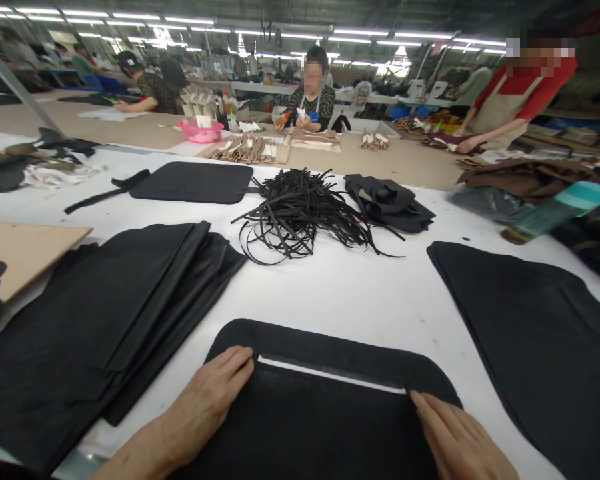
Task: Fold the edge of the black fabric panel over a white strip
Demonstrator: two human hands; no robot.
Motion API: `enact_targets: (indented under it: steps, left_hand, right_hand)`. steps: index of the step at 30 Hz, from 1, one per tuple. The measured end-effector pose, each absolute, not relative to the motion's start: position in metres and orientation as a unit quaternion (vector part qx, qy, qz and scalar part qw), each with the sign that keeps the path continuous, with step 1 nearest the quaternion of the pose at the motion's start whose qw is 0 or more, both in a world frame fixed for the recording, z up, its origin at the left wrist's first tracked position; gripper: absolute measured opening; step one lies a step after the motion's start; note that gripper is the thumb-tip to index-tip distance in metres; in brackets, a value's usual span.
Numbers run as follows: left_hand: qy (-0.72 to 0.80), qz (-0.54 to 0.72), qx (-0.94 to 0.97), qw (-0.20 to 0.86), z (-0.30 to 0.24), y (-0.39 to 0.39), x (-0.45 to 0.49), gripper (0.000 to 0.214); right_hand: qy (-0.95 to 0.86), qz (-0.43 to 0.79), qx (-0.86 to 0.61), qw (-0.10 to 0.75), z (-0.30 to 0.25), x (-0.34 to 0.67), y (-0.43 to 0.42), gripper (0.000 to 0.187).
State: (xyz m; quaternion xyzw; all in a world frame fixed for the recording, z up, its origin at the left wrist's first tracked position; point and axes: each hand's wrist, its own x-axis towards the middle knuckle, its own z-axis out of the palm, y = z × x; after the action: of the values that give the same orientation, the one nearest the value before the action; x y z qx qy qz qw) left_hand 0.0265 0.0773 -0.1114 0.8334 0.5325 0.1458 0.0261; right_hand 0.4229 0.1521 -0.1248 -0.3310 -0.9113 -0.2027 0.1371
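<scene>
In front of me lies a black panel (325, 337) with rounded corners. On it is a black fabric piece (325, 427), and a narrow white strip (330, 375) shows along its top edge. My left hand (210, 397) is closed on the fabric at the strip's left end, fingers together. At the right end, my right hand (457, 433) pinches the same fabric piece between thumb and fingers. The thumb of my left hand is largely hidden, and the lower part of the fabric runs out of view.
Stacked black fabric pieces (130, 293) lie left, and more black panels (535, 327) lie right. Beyond are a heap of black strips (305, 207), a flat black panel (195, 182), folded black fabric (390, 200) and a teal-capped bottle (550, 217). Co-workers sit or stand across the table.
</scene>
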Motion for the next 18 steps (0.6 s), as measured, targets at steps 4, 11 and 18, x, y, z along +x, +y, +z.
enact_targets:
  steps: [4,11,18]
  left_hand:
    - [0.584,0.254,0.766,0.089,-0.115,0.083,0.03,0.031]
    - [0.588,0.226,0.763,0.149,-0.113,0.102,0.048,0.033]
    - [0.592,0.168,0.785,0.07,-0.117,0.105,0.053,0.034]
  right_hand:
    - [-0.892,-0.172,-0.373,0.187,-0.11,0.397,0.154,0.033]
    - [-0.91,0.037,-0.36,0.201,-0.098,0.286,0.149,0.018]
    - [-0.937,0.021,-0.329,0.12,-0.119,0.231,0.154,0.016]
